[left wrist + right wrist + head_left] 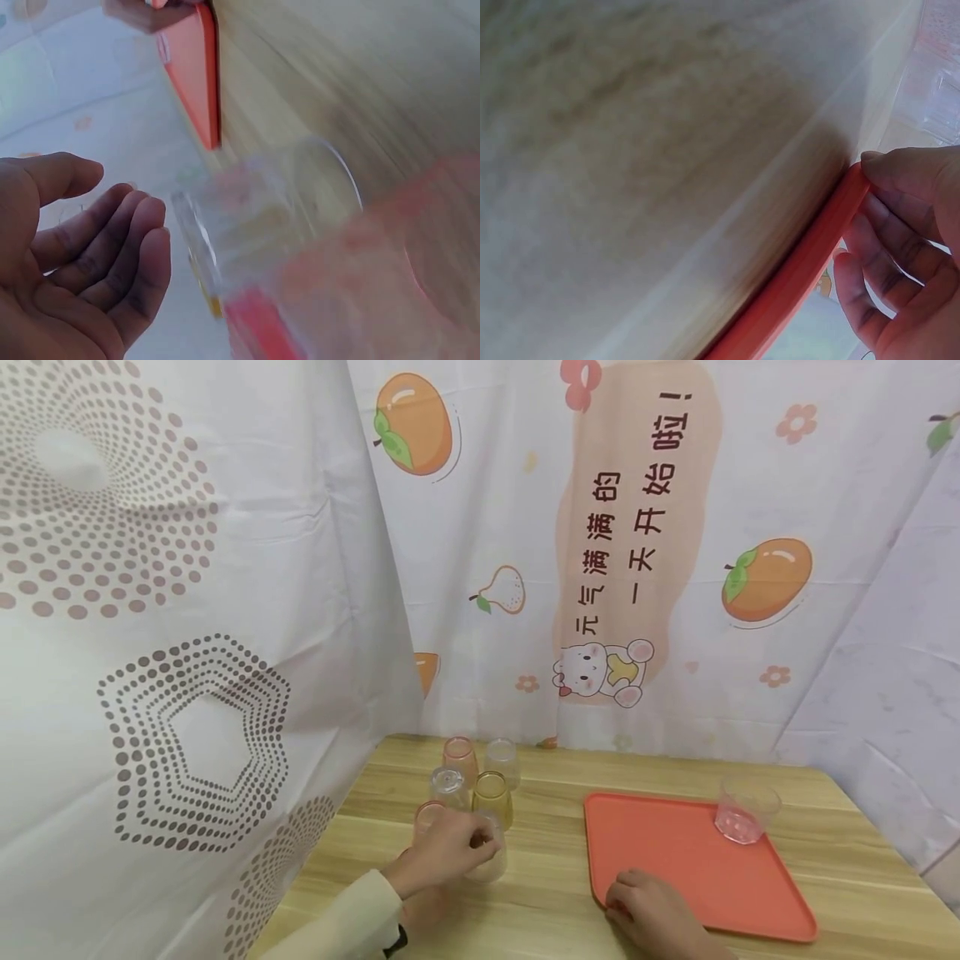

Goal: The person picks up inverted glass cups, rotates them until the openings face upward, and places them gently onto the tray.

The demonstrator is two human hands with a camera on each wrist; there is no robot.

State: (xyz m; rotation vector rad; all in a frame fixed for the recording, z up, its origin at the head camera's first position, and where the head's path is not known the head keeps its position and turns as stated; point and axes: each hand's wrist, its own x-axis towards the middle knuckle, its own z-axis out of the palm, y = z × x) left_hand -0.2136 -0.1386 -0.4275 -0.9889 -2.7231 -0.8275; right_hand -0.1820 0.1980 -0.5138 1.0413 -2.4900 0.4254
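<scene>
In the head view my left hand is over the near end of a group of upside-down glasses. The left wrist view shows the left hand with fingers loosely curved and nothing between them and the thumb. Close beside it stands a clear glass, and a blurred pink glass fills the lower right. My right hand is at the near left corner of a red-orange tray. In the right wrist view its thumb and fingers pinch the tray's rim.
Behind the left hand are a yellow glass, a pink glass and clear glasses. A wide clear glass stands at the tray's far right. Printed curtains enclose the wooden table at the back and sides.
</scene>
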